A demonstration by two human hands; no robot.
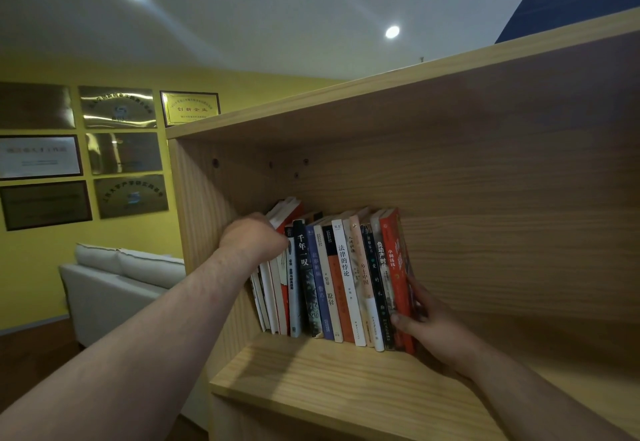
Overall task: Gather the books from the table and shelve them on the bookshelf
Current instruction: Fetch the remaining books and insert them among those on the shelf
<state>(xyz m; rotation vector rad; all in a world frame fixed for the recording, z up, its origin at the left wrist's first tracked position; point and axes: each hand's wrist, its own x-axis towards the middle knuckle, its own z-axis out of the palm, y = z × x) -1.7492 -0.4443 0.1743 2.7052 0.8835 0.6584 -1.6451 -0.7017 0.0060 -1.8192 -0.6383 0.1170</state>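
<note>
left hand (254, 238) at left end of books (341, 267) (fingers hidden; grip unclear) | right hand (427, 321): grip closed round red book (396, 267)

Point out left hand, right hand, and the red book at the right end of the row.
left hand (254, 236), head view, back of the hand.
right hand (437, 328), head view, back of the hand near the thumb.
red book (397, 277), head view, middle of its spine.

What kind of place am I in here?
Probably an office lounge or reception area: framed metal award plaques hang on the yellow wall, a pale grey sofa stands below them, and the light wooden bookshelf holds a row of upright paperback books.
</note>
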